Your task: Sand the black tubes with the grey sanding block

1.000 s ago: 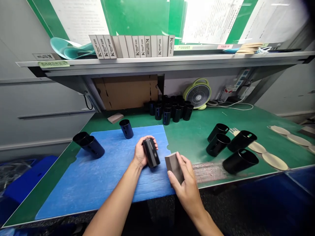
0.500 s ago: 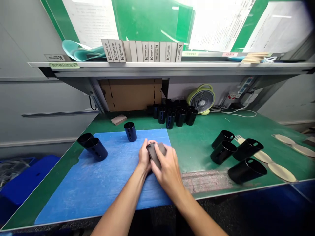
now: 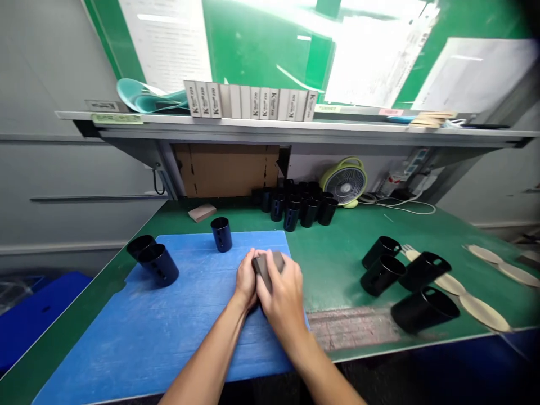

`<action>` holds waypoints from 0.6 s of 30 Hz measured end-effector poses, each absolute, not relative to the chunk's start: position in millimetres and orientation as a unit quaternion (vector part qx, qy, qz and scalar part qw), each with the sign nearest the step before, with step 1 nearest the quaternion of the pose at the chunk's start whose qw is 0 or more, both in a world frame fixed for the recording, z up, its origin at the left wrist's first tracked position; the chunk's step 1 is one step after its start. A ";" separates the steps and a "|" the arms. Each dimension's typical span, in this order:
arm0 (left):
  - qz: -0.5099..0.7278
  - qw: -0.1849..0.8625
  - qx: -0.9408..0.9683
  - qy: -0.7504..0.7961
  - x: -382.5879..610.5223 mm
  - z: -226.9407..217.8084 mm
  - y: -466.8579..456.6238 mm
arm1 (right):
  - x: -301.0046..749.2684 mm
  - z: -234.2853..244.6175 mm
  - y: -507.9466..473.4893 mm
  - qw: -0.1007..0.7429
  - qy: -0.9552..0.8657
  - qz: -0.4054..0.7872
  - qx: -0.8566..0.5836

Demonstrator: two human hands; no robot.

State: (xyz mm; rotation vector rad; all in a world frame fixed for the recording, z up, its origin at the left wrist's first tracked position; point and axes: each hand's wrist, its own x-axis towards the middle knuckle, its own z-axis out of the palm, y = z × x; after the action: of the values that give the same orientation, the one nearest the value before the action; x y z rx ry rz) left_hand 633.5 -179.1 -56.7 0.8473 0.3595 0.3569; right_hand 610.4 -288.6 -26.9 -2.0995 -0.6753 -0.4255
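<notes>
The grip of the right hand (image 3: 282, 291) is clenched over a grey sanding block (image 3: 265, 268), fingers wrapped across its top. The left hand (image 3: 247, 279) is curled tightly against the block's near side; whatever it may be holding is hidden by both hands, so its grip cannot be told. Both hands are together above the middle of a blue plastic mat (image 3: 126, 343), which lies on a green bench (image 3: 350, 253).

On the mat, a black slotted cylinder (image 3: 221, 234) stands upright just beyond the hands. Further left, two more black cylinders (image 3: 158, 264) lean tilted and touching each other at the mat's edge. A dense group of upright black cylinders (image 3: 297, 209) stands at the back of the bench, well apart from the hands, with a tan sanding block (image 3: 202, 212) to its left. Four larger-looking black cylinders (image 3: 405, 278) lie on the bench to the right, beside a row of beige oval pads (image 3: 483, 312). A pale green desk fan (image 3: 346, 181) sits at the back, below a shelf (image 3: 295, 124) carrying white boxes (image 3: 248, 101).
</notes>
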 end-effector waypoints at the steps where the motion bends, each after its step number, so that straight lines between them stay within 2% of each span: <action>1: 0.195 0.873 0.402 0.195 634.5 -57.2 -179.3 | 630.6 -14.9 -276.5 0.452 -0.263 -0.163 -0.837; 5: 0.135 0.886 0.411 0.165 635.1 -57.1 -179.9 | 714.0 40.8 -254.4 0.526 -0.272 -0.149 -0.792; 7: 0.102 0.890 0.425 0.130 633.3 -56.4 -179.0 | 731.2 53.2 -268.4 0.576 -0.268 -0.144 -0.758; 12: 0.102 0.888 0.429 0.130 630.1 -56.2 -175.3 | 712.6 28.0 -317.6 0.674 -0.209 -0.106 -0.700; 18: 0.116 0.881 0.433 0.150 633.0 -57.0 -176.4 | 699.1 -5.2 -323.7 0.686 -0.176 -0.067 -0.703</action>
State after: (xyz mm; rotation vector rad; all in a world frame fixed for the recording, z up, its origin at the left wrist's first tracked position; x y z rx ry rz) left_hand 633.0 -176.4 -57.0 0.9015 0.3131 0.2415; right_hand 699.1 -323.7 -5.2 -1.5744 -0.3947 -0.1512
